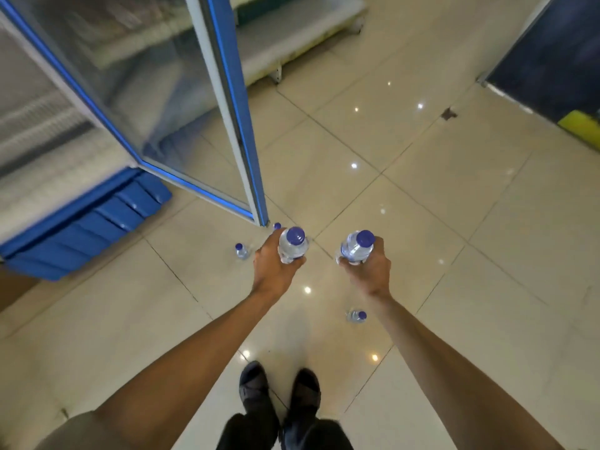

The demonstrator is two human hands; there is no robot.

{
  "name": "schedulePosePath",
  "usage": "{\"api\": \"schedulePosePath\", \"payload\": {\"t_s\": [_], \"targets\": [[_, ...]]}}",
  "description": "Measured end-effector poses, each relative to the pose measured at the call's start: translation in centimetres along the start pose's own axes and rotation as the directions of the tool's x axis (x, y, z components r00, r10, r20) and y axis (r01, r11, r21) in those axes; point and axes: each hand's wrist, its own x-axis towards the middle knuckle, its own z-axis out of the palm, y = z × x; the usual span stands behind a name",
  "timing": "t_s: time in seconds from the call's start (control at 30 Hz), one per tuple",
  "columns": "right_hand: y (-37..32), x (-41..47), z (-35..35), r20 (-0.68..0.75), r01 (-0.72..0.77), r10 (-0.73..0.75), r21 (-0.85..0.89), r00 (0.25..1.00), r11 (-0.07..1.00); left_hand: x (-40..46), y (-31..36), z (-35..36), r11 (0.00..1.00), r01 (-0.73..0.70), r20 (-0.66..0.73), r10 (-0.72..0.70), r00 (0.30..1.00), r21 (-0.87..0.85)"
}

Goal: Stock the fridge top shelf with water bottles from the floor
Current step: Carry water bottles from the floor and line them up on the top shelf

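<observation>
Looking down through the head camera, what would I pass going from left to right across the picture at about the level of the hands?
Blue fridge base → small bottle on the floor → left hand gripping a water bottle → right hand gripping another water bottle → bare floor tiles.

No text, brand or number is readable anywhere: the bottle (pixel 293 247) beside the fridge door (pixel 181 102) shows no legible label, and the door bears no sign
</observation>
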Motion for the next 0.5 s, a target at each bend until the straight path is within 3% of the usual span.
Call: {"api": "schedulePosePath", "payload": {"t_s": [0.2,0.5], "targets": [[-10.7,-6.8,-2.8,0.077,0.099,-0.102,0.033,0.992,0.995,-5.5,9.4,-9.4,0.999,-0.038,-0.103,0.040,0.994,0.021],[-25.6,-11.7,2.7,0.208,0.339,-0.365,0.149,0.908,0.929,-7.1,16.9,-24.0,0.995,-0.087,-0.324,0.099,0.941,0.052]]}}
